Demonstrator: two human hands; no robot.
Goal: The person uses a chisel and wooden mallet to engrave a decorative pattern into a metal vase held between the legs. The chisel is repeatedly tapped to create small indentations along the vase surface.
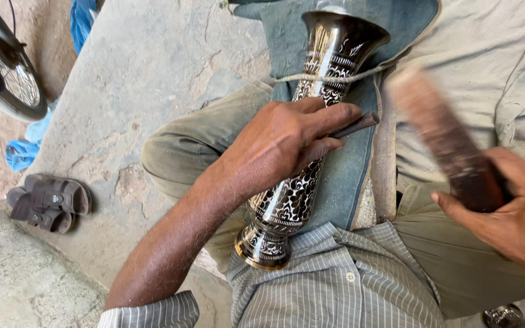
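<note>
One engraved vase point(311, 121) lies flared mouth away (foot toward shirt), left hand point(281, 143) gripping a chisel point(353, 126) on it.

From my feed, the ground is a rough grey concrete slab point(147, 67), cracked and patched, with pale worn spots. Beyond its far edge I see reddish-brown dirt point(31, 24). A spoked wheel with a black tyre point(4, 73) stands at the upper left corner, partly cut off by the frame. Just beside it lies crumpled blue cloth point(28, 143), and more blue fabric point(82, 18) shows near the top edge. A pair of dark brown sandals point(50, 201) rests on the concrete at the left. At the lower left is a coarser stone surface point(25, 285). The light is soft, even daylight.
</note>
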